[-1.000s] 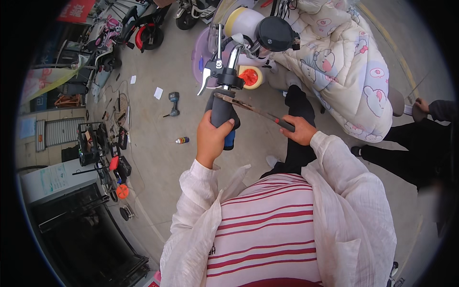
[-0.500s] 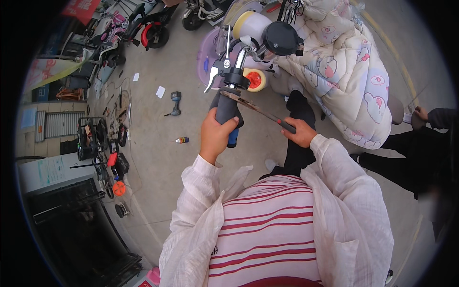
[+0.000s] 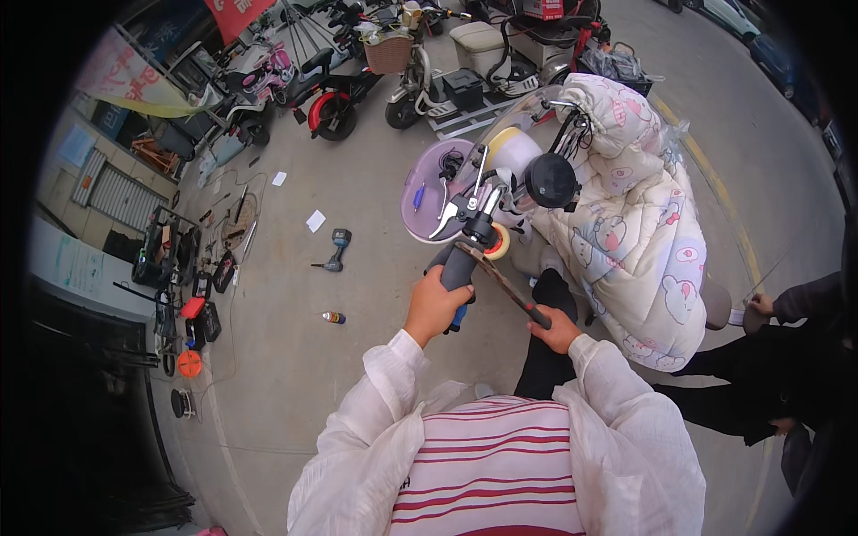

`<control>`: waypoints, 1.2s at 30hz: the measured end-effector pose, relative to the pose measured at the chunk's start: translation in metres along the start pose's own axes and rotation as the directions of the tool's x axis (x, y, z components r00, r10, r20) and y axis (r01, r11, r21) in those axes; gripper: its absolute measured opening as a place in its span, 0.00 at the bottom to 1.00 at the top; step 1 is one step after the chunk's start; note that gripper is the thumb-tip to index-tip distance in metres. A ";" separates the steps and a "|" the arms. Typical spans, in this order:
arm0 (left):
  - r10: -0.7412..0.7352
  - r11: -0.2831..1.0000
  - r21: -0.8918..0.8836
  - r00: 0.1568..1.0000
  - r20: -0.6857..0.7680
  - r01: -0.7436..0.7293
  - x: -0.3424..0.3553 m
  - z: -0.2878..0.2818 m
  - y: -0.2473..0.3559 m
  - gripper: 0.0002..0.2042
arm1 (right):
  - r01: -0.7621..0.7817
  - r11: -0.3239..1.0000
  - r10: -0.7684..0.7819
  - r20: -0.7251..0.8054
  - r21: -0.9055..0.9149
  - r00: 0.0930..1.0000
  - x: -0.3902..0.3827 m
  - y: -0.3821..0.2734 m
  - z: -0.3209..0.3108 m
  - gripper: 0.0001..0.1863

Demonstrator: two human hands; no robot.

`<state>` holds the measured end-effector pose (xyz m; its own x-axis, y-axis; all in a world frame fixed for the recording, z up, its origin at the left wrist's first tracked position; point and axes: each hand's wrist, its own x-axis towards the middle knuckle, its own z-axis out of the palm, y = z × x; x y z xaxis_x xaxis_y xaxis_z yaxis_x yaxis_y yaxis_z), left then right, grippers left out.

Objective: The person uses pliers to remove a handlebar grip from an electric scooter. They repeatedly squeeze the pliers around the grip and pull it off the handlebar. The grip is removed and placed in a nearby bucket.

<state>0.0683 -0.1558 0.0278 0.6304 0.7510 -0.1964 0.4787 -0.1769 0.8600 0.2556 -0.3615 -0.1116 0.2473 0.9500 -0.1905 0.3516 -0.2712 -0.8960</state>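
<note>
My left hand [image 3: 435, 306] is wrapped round the grey handlebar grip [image 3: 459, 266] of a scooter. Closed on a dark handle, my right hand [image 3: 556, 330] holds a long narrow tool [image 3: 508, 286] with a brownish, rusty-looking blade; its exact kind does not show. The blade's far end lies against the upper end of the grip and seems to touch it. Just beyond are a silver brake lever [image 3: 444, 222] and a round black mirror [image 3: 550, 180]. Something blue shows partly behind the grip. A padded quilt [image 3: 626, 241] with cartoon prints drapes over the scooter's right side.
A lilac basin [image 3: 409, 213] stands past the handlebar. On the floor to the left lie a cordless drill [image 3: 336, 250], a small can [image 3: 333, 317] and an open toolbox [image 3: 167, 246]. Parked scooters [image 3: 335, 116] line the back. Another person's hand [image 3: 761, 304] is at right.
The view has tipped up, so more parked scooters show and my hands sit lower in the picture. The tool slopes more steeply. Both hands keep their holds.
</note>
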 end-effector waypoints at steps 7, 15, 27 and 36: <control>0.052 0.997 0.058 0.998 -0.034 -0.050 -0.001 0.000 -0.010 0.22 | 0.030 0.999 -0.029 -0.059 0.010 0.998 -0.005 -0.006 0.005 0.15; 0.008 0.997 0.081 1.000 0.009 -0.009 -0.004 -0.004 -0.002 0.27 | 0.024 1.000 -0.025 -0.051 -0.014 0.998 -0.006 0.003 0.007 0.16; 0.049 0.996 0.069 0.999 -0.004 -0.049 -0.002 -0.002 -0.007 0.26 | 0.005 1.000 -0.006 -0.061 -0.022 0.998 -0.007 0.004 0.006 0.17; 0.060 0.995 0.077 0.998 -0.013 -0.059 -0.003 -0.002 -0.010 0.29 | 0.025 1.000 -0.025 -0.070 -0.008 0.997 -0.006 0.004 0.009 0.16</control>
<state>0.0606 -0.1552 0.0205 0.6502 0.7471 -0.1382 0.4860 -0.2692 0.8315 0.2477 -0.3672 -0.1175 0.3005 0.9435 -0.1393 0.3651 -0.2487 -0.8971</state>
